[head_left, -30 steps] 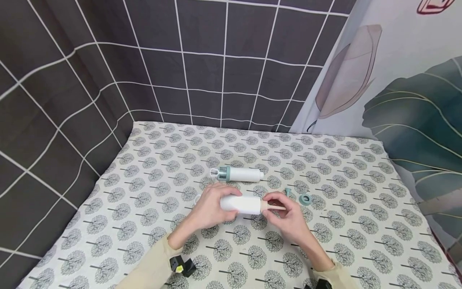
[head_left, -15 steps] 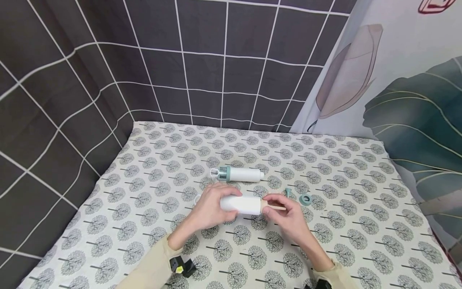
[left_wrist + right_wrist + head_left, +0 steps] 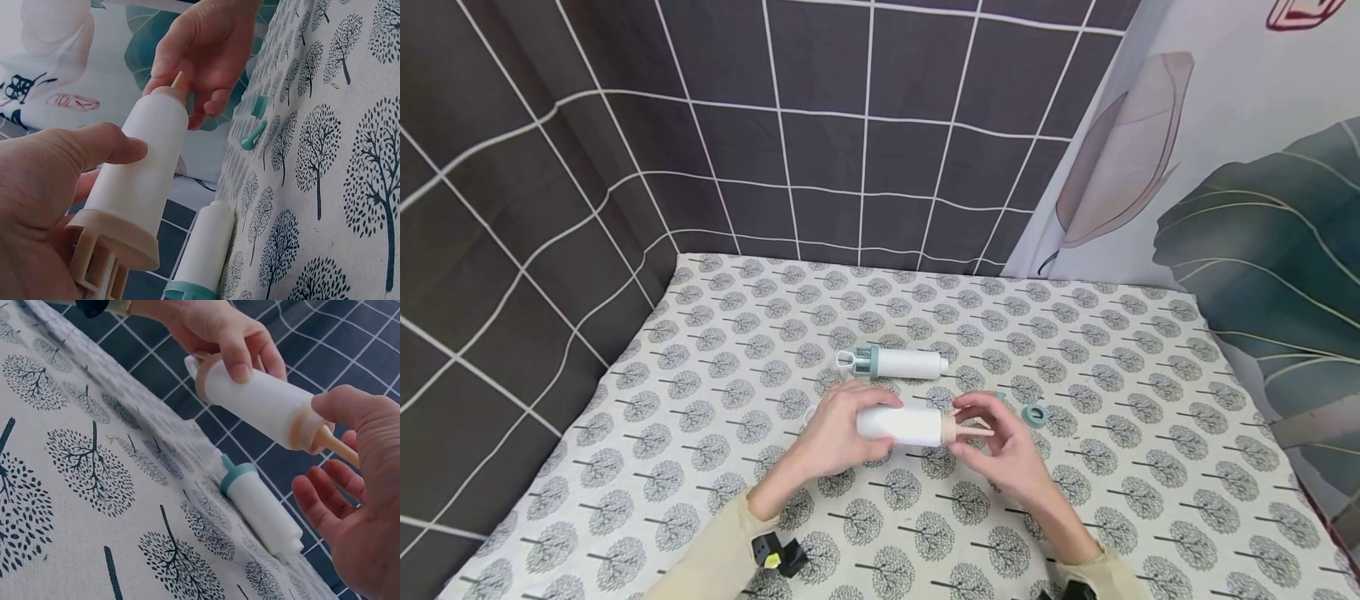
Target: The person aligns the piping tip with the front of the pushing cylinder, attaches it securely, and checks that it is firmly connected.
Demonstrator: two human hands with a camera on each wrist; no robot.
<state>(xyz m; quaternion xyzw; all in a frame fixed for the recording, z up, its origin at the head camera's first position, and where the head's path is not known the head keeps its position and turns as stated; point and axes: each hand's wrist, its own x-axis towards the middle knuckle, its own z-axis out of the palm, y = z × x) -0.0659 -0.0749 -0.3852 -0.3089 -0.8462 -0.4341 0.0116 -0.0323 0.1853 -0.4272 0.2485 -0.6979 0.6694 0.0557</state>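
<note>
My left hand (image 3: 842, 425) grips the white barrel of an icing syringe (image 3: 906, 426), its thumb lying along the side. The syringe has a beige slotted end cap (image 3: 115, 237) by the left palm. On its right end sit a beige collar (image 3: 949, 428) and a long beige tapered nozzle (image 3: 976, 431). My right hand (image 3: 1007, 450) is around that nozzle end with thumb and fingers spread apart. In the right wrist view one fingertip (image 3: 328, 403) is right at the collar, while the other fingers hang loosely below the nozzle.
A second white syringe (image 3: 910, 363) with a teal end cap lies just beyond my hands. To the right on the tree-print cloth (image 3: 895, 533) are a teal ring (image 3: 1034, 415) and a small teal nozzle (image 3: 254, 134). A dark grid curtain (image 3: 820, 150) hangs behind.
My right thumb and fingers, earlier closed in on the beige collar, have spread wider and shifted slightly right. The left hand and the syringe stay where they were.
</note>
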